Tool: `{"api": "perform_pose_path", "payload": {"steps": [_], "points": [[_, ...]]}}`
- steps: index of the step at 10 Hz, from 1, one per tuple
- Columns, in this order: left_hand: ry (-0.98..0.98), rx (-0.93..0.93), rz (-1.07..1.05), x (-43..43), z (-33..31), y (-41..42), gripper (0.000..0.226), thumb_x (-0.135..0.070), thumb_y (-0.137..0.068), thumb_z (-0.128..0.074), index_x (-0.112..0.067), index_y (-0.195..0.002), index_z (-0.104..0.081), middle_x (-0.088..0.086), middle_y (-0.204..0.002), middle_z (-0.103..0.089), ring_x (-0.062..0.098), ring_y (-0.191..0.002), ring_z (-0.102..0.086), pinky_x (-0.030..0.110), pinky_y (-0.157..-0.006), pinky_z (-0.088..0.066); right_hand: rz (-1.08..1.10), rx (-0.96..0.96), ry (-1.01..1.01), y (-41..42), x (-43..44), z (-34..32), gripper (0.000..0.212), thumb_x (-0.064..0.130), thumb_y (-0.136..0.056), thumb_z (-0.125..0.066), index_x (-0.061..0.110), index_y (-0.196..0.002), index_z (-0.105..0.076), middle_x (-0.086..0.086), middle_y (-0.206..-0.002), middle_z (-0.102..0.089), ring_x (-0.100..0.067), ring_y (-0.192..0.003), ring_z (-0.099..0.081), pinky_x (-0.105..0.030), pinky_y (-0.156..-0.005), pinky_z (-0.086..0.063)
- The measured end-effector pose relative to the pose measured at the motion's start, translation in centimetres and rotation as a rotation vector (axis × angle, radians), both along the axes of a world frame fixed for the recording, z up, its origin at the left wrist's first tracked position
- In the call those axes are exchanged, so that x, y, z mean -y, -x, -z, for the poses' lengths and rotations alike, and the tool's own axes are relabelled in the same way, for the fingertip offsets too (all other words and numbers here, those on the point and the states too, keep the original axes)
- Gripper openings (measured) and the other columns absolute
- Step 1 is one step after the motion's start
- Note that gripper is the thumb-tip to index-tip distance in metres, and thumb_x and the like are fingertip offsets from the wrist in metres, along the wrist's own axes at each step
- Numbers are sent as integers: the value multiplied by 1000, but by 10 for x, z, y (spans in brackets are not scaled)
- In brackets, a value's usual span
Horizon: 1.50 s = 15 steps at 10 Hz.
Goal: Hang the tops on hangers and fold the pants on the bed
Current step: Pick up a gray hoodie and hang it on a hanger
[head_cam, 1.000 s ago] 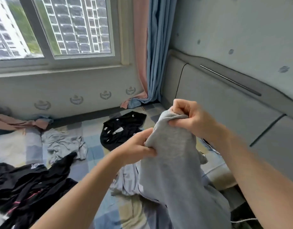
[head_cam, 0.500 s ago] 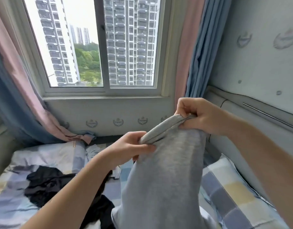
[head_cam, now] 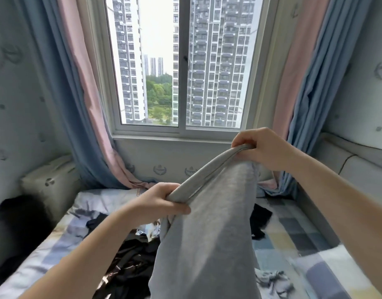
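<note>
I hold a grey garment [head_cam: 209, 234] up in front of me by its top edge, above the bed [head_cam: 293, 240]. My left hand [head_cam: 157, 203] grips the lower left end of that edge. My right hand [head_cam: 261, 147] pinches the higher right end. The grey fabric hangs down between my arms and hides the middle of the bed. A black garment [head_cam: 129, 262] with white print lies crumpled on the checked bedding below my left arm. Another black piece [head_cam: 259, 223] lies to the right of the grey fabric.
A small grey crumpled cloth [head_cam: 272, 281] lies at the lower right of the bed. The window [head_cam: 179, 67] is straight ahead, with pink and blue curtains [head_cam: 82, 104] on both sides. A padded headboard [head_cam: 358, 173] runs along the right, a dark shape [head_cam: 20, 223] at the left.
The view has swung left and up from the headboard to the window. Both hands have lifted the grey garment and drawn its top edge wider apart.
</note>
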<state>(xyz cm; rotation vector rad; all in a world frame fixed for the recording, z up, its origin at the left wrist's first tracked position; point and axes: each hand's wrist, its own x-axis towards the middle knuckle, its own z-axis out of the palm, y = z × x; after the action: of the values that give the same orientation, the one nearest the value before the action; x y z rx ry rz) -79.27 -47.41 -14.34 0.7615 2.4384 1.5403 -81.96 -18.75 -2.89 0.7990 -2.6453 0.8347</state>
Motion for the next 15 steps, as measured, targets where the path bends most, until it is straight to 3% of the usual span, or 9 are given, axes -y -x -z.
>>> {"api": "perform_pose_path", "payload": {"steps": [2, 5, 7, 8, 10, 11, 13, 14, 15], "points": [[-61, -15, -133, 16, -29, 5, 38, -31, -75, -75, 0, -83, -53, -1, -73, -47, 14, -69, -45, 31, -64, -33, 88, -177, 65, 18, 14, -27, 16, 6, -83, -73, 19, -93, -75, 19, -78, -66, 13, -71, -58, -2, -67, -39], [-508, 64, -451, -12, -91, 7, 22, -19, -100, -57, -3, -88, -67, 9, -77, -61, 17, -71, -59, 24, -62, -48, 154, -116, 141, 41, 51, -24, 16, 12, -93, -66, 26, -99, -69, 14, -98, -69, -5, -93, -66, -32, -92, -52], [-620, 284, -488, -14, -91, 6, 25, -23, -100, -59, -15, -76, -62, 3, -61, -62, 12, -49, -61, 21, -50, -50, 62, -38, 325, -18, 69, 19, 16, 15, -93, -67, 30, -95, -65, 11, -90, -71, -8, -80, -69, -32, -80, -58], [-697, 385, -489, -22, -75, 6, 19, -20, -102, -56, -15, -85, -61, 5, -72, -63, 16, -63, -63, 29, -67, -54, 31, 26, 520, -51, 73, 55, 21, 3, -91, -67, 25, -87, -67, 3, -79, -72, -13, -65, -64, -35, -66, -56], [-894, 467, -474, -43, -60, 2, 22, -10, -105, -43, -13, -87, -54, 5, -75, -64, 14, -66, -65, 27, -75, -55, 52, 274, 539, -83, 93, 138, 10, 35, -84, -69, 29, -89, -63, 4, -83, -69, -21, -74, -67, -32, -65, -51], [-878, 473, -517, -53, -58, -6, 16, -17, -102, -50, -14, -88, -57, 3, -82, -62, 14, -69, -61, 27, -62, -53, 103, 365, 553, -85, 108, 165, 44, 55, -72, -73, 35, -108, -56, 12, -103, -66, -6, -99, -64, -30, -88, -53], [-975, 602, -494, -71, -56, -24, 13, -21, -102, -52, -15, -91, -55, 1, -84, -59, 12, -69, -59, 24, -60, -50, 371, 390, 551, -63, 130, 174, 65, 67, -66, -71, 33, -118, -51, 9, -112, -62, -14, -99, -64, -43, -86, -54], [-998, 636, -474, -71, -50, -22, 9, -22, -101, -54, -15, -95, -57, 2, -88, -60, 14, -74, -60, 28, -69, -52, 387, 301, 500, -54, 125, 176, 8, 30, -87, -57, 25, -92, -59, 1, -87, -67, -24, -80, -62, -33, -68, -50], [-1124, 637, -433, -61, -44, -19, 10, -21, -104, -48, -15, -105, -56, 3, -106, -58, 15, -98, -60, 30, -96, -50, 447, 233, 474, -46, 105, 194, 23, 5, -85, -47, 16, -65, -44, -3, -61, -54, -24, -59, -47, -36, -55, -34]]}}
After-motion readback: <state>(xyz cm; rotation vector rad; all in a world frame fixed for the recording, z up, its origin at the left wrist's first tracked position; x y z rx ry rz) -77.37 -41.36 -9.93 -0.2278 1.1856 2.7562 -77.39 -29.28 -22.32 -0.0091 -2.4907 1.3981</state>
